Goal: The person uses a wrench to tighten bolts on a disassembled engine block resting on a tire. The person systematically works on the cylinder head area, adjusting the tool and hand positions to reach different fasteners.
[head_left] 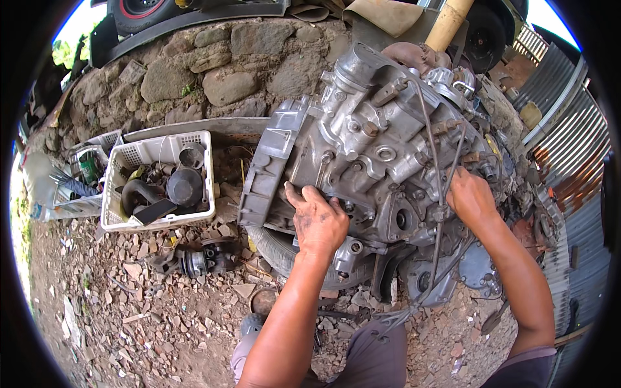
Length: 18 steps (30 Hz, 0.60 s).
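A large grey metal engine (pixel 381 149), with bolts, ports and pipes, rests tilted on a tyre (pixel 275 255). My left hand (pixel 318 223), its fingertips dark with grime, lies against the engine's lower left side. Its fingers are apart, with the thumb beside a bolt (pixel 349 206); nothing shows in its grasp. Over the engine's right side, my right hand (pixel 471 197) is closed at a thin metal pipe (pixel 455 154). A longer thin pipe (pixel 427 119) runs down the engine just left of that hand. What lies under both palms is hidden.
At left stands a white crate (pixel 158 223) of dark parts, including a round black piece (pixel 184 187). A greasy metal part (pixel 204 258) lies on the rubble ground. Behind rises a stone wall (pixel 226 87); corrugated sheets (pixel 569 155) stand at right. A round cover (pixel 480 266) lies below.
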Available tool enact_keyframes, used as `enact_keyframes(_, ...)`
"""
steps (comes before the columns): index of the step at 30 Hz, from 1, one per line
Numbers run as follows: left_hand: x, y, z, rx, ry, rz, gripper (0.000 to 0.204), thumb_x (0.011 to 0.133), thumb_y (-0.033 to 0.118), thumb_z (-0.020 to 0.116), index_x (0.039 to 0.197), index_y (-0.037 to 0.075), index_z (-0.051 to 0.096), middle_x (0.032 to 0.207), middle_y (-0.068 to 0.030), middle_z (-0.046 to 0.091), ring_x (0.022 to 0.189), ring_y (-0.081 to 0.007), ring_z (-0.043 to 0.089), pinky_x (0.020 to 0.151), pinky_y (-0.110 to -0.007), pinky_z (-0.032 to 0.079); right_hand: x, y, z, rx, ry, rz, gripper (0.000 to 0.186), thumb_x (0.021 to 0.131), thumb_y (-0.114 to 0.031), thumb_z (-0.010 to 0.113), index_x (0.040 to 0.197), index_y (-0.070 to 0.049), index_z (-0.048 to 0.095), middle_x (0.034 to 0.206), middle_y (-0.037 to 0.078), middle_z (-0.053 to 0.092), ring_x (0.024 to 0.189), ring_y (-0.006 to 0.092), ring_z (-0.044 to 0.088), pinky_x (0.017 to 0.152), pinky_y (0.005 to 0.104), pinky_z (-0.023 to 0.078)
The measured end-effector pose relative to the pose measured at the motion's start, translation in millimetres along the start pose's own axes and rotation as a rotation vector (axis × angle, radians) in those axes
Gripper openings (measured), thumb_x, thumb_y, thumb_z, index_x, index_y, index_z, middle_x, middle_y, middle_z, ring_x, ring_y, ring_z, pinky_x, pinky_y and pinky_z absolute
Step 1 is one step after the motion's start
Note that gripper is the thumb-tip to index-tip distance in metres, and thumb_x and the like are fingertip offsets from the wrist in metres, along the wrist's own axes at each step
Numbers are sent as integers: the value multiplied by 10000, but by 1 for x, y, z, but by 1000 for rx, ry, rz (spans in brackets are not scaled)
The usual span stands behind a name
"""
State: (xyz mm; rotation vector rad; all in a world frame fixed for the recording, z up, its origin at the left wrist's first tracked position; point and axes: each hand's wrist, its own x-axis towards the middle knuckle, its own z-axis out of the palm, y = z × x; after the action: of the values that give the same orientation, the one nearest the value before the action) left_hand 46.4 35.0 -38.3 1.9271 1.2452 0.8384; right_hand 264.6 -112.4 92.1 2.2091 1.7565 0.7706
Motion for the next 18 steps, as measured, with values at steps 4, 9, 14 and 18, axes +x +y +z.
enact_keyframes(4, 0, 0, -2, -34, 4, -42, 416, 884, 192, 579, 1094, -104, 375, 1364, -472, 195, 1254, -587, 350, 967, -524, 458, 0, -2, 0, 3, -36, 37, 198, 786, -113, 626, 917, 11, 545, 851, 209, 612, 749, 362, 661, 637, 447, 543)
enact_keyframes(9, 1, -5, 1, 22, 30, 28, 415, 884, 187, 584, 1107, -99, 382, 1377, -468, 186, 1184, -598, 420, 966, -533, 451, -2, -4, -10, 42, -3, 1, 196, 780, -115, 641, 904, 8, 553, 846, 202, 613, 745, 360, 661, 647, 444, 542)
enact_keyframes(14, 1, -3, 1, -7, 16, -16, 437, 887, 206, 580, 1128, -100, 381, 1388, -451, 187, 1149, -590, 460, 954, -535, 455, -1, -3, -6, 35, -4, 20, 204, 769, -98, 654, 914, 3, 552, 851, 191, 614, 752, 357, 661, 656, 439, 541)
enact_keyframes(18, 4, -7, 2, 6, -8, -20, 433, 889, 207, 576, 1126, -98, 380, 1390, -446, 188, 1170, -586, 444, 950, -535, 458, 1, -5, -9, 50, 3, 15, 199, 773, -98, 648, 915, 2, 550, 842, 191, 612, 754, 357, 660, 660, 440, 541)
